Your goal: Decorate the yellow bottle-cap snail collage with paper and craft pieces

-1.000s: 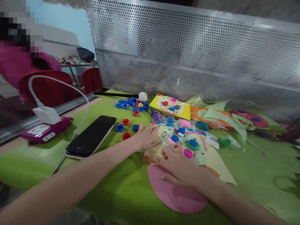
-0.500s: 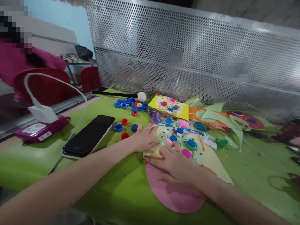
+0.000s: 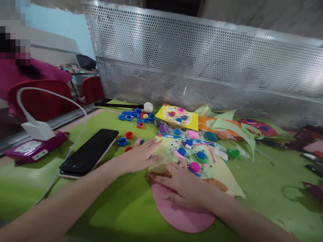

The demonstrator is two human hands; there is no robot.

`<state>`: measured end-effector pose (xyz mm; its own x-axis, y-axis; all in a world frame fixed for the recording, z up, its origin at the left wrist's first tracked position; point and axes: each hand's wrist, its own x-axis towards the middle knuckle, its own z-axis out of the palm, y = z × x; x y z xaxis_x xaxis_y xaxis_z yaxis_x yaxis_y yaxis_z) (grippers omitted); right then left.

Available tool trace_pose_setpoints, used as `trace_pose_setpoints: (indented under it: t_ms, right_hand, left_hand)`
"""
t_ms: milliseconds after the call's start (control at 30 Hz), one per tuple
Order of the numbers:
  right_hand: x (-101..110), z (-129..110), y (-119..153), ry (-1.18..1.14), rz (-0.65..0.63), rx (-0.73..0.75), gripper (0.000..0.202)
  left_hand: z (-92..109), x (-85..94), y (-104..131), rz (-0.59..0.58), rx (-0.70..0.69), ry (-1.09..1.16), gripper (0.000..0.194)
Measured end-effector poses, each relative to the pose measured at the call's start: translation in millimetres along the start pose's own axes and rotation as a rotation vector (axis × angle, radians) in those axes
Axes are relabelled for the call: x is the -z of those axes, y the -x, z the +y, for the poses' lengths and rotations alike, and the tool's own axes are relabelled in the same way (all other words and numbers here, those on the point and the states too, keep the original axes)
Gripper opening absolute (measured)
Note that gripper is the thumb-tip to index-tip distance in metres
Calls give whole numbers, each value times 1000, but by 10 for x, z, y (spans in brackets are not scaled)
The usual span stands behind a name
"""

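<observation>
A pale yellow craft sheet (image 3: 230,176) lies on the green table, decorated with blue and pink bottle caps and bits of modelling clay. Brown clay (image 3: 217,185) runs along its lower edge. My right hand (image 3: 183,183) rests on the sheet's lower left part, fingers apart, fingertips touching the brown clay. Beneath that hand a rounded pink paper (image 3: 186,220) sticks out from under the sheet. My left hand (image 3: 141,156) is at the sheet's left edge, fingers spread and slightly blurred, holding nothing. Part of a blue cap shows behind it.
On the left are a black phone (image 3: 89,151) and a purple power strip (image 3: 37,146) with a white charger and cable. Several loose caps (image 3: 132,114) sit at the back, beside a yellow card (image 3: 190,119). Clay packets (image 3: 193,134) line the sheet's far edge. A perforated metal panel (image 3: 151,67) stands behind.
My left hand has drawn back to the left, partly off the sheet, and its fingers are spread. My right hand stays on the brown clay. The view has shifted slightly.
</observation>
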<state>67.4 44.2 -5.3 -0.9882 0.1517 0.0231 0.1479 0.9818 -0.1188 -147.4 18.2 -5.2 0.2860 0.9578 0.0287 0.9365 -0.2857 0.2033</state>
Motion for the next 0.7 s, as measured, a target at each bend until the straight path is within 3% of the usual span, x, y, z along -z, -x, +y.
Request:
trace_pose_setpoints:
  t_ms: [200, 700]
  right_hand:
    - [67, -18, -11, 36, 2, 21, 55]
    - [142, -18, 76, 148, -2, 20, 57]
  left_hand:
    - [-11, -61, 168, -88, -108, -114, 56]
    - [2, -64, 166, -111, -74, -72, 59]
